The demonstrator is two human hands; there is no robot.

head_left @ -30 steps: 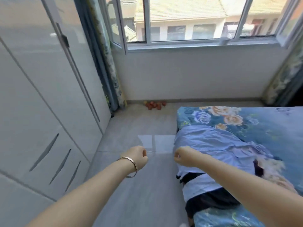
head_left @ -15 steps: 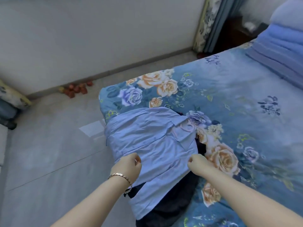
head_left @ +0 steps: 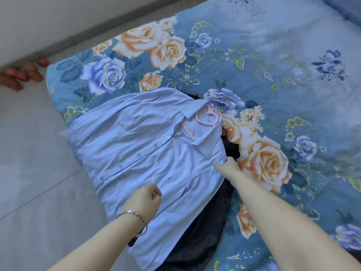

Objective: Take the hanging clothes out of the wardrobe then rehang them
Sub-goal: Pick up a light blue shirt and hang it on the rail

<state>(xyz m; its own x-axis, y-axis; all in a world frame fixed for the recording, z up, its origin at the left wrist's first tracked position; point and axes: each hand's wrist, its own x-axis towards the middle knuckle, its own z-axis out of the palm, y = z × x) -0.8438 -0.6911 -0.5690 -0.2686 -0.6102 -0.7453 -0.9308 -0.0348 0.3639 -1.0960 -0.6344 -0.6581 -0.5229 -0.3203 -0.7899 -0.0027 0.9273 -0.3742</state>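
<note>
Pickup: my left hand (head_left: 144, 200) curls empty over the blue shirt (head_left: 140, 145), right hand (head_left: 228, 166) grips its edge; next I need the pink hanger (head_left: 207, 119).

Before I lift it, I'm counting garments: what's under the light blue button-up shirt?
A dark fabric garment shows beneath the light blue button-up shirt, beside the right hand. Its extent, and anything more, is covered.
</note>
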